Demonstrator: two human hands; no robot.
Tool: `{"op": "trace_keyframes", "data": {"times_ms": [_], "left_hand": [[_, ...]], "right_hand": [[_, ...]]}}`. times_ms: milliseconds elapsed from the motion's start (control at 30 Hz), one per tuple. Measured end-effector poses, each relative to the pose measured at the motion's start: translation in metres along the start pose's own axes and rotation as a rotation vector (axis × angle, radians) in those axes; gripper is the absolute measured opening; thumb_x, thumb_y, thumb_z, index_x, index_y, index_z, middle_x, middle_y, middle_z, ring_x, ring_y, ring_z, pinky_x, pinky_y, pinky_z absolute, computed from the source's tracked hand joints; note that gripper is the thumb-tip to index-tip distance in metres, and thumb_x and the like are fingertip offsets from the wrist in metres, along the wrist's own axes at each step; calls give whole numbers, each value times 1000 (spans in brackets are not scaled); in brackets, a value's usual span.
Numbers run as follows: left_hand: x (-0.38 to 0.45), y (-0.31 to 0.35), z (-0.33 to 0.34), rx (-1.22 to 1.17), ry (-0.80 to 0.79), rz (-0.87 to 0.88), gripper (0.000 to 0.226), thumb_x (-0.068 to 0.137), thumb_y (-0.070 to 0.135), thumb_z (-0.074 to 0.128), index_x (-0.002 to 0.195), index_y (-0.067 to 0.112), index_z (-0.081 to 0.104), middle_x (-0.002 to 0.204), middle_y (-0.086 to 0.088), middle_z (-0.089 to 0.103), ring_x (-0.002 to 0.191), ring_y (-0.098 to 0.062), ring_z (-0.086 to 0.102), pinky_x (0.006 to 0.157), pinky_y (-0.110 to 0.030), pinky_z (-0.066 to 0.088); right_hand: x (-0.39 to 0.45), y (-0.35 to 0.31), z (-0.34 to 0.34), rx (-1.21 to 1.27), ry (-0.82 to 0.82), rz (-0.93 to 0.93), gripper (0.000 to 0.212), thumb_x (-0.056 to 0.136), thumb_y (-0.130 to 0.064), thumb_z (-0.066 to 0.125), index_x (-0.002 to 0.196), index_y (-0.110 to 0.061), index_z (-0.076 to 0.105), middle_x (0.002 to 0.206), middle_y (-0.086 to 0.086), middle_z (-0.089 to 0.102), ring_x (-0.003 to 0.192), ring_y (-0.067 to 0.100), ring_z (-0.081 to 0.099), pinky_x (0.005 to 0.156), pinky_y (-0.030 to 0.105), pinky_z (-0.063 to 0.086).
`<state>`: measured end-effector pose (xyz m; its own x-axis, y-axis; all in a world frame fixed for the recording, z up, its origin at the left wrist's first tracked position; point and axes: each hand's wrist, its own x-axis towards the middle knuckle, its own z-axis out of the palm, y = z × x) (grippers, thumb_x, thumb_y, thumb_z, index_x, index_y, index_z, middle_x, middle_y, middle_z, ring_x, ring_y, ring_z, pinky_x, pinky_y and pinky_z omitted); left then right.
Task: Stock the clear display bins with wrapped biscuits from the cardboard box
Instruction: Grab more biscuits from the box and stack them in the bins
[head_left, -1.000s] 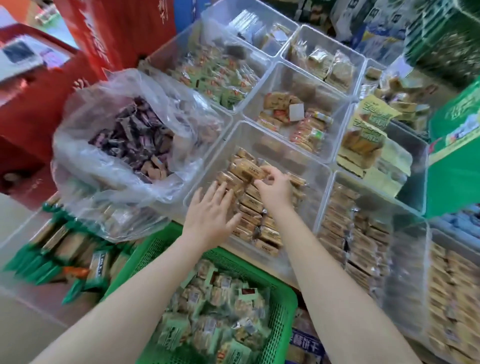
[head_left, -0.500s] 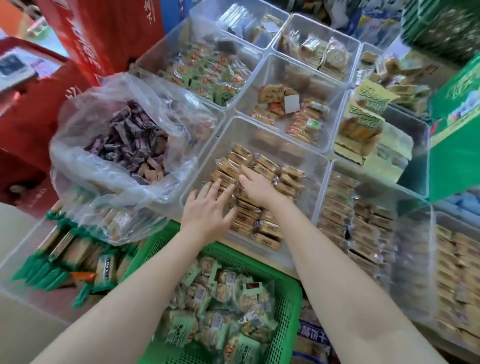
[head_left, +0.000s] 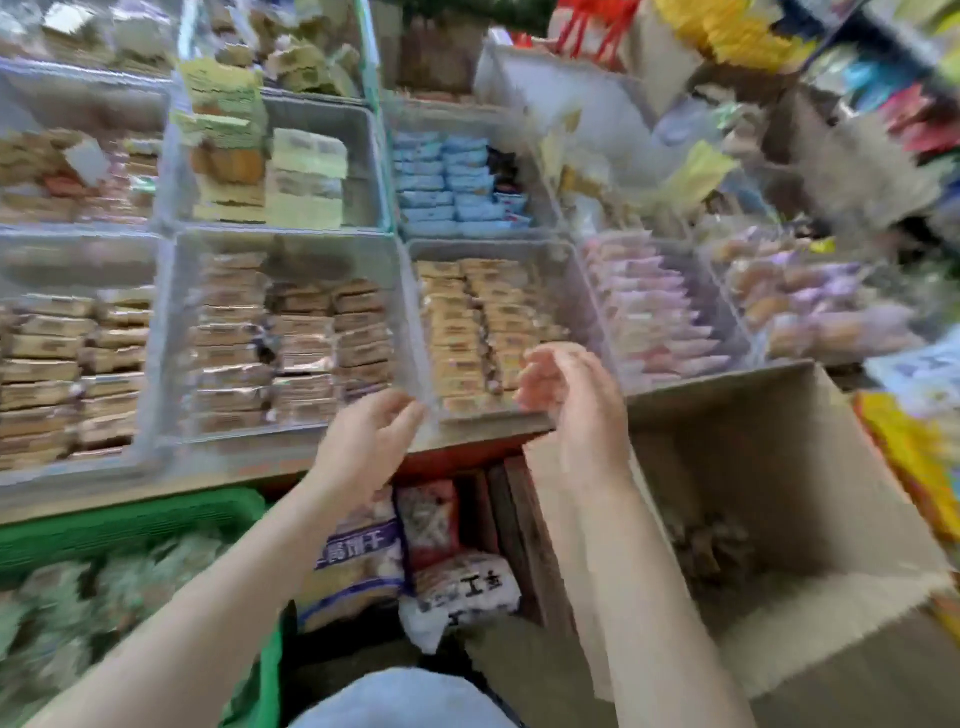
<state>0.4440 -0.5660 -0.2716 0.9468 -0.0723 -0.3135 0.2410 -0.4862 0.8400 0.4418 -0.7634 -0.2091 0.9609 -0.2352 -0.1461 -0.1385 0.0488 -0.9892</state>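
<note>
Two bare hands of mine hang in front of the shelf, both blurred. My left hand (head_left: 363, 441) has its fingers loosely curved and holds nothing; its fingertips (head_left: 410, 415) sit at the near corner where two clear display bins meet. My right hand (head_left: 576, 410) is just beside it, fingers loosely bent, palm turned toward the left hand, also holding nothing.

Beyond my left fingertips stands a clear hard-plastic bin (head_left: 171, 332) of flat rectangular biscuits in shiny brown wrappers (head_left: 291, 338), stacked in rows. Between and just past my two hands is another clear bin (head_left: 571, 291) with paler tan wrapped biscuits (head_left: 467, 322) in two neat columns. Any print on these wrappers is too smeared to read.

To the right of my right wrist, lower down, the open cardboard box (head_left: 810, 499) shows matte brown walls and a small heap of brown packets (head_left: 711, 551) at its bottom.

Below my left hand a soft packet (head_left: 358, 561) bears blurred white characters on a purple band.
</note>
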Motion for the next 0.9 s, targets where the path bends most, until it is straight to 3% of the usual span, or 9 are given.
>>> {"op": "trace_keyframes", "data": {"times_ms": [133,233,300,433,500,600,700,767,900], "left_hand": [[3,74,141,-145,-188,-59,45,94,49,64,129,24,55,110,8,62,101,-15,63,90,-41,54],[0,102,216,-204,-282,-133,103,75,65,76,156,31,22,148,11,38,127,-12,46,92,-30,51],[-2,103,244,-201,-302,-202,125,61,61,83,157,43,4,159,5,30,137,-19,43,103,-41,49],[-6,95,256,-332,-282,-383,104,84,13,73,151,60,9,132,-5,60,101,-23,71,82,-46,62],[-7,93,253,-336,-274,-353,97,88,4,67,151,59,16,124,-7,64,95,-20,73,77,-41,62],[-9,93,257,-321,-239,-341,92,90,2,64,151,55,19,121,-4,64,86,-9,73,60,-24,58],[-9,90,262,-307,-222,-330,89,92,5,63,150,57,20,125,-1,61,88,-8,72,59,-21,56],[-9,90,262,-312,-222,-313,87,92,5,62,149,57,22,125,-1,62,86,-6,72,58,-19,55],[-8,85,261,-321,-213,-325,86,92,8,64,148,58,22,130,-1,61,90,-9,72,61,-19,55]], "right_hand": [[25,7,-157,-117,313,124,29,99,-8,47,79,-12,68,65,4,64,57,17,59,54,24,49],[50,46,-229,-201,280,479,19,96,-13,53,83,-12,65,79,11,66,63,20,63,64,30,54],[66,81,-252,-270,177,643,17,98,-17,52,86,-12,64,91,14,68,71,22,65,79,38,57],[84,137,-259,-424,-7,810,34,103,-23,49,122,2,62,99,12,65,85,28,66,74,37,49],[81,163,-260,-518,-126,892,40,106,-26,46,137,-2,53,128,12,60,118,33,61,84,37,49],[66,203,-266,-538,-208,1036,43,109,-22,40,147,-2,44,149,17,48,136,33,48,94,30,47],[51,238,-261,-447,-249,1134,34,107,-16,40,133,-1,56,135,19,58,123,36,56,68,17,52],[47,260,-252,-418,-253,1170,27,104,-23,49,116,-7,67,116,16,69,102,31,67,84,32,57],[45,277,-242,-309,-131,1106,21,89,-14,75,105,-12,62,88,5,70,74,22,73,74,43,63]]}}
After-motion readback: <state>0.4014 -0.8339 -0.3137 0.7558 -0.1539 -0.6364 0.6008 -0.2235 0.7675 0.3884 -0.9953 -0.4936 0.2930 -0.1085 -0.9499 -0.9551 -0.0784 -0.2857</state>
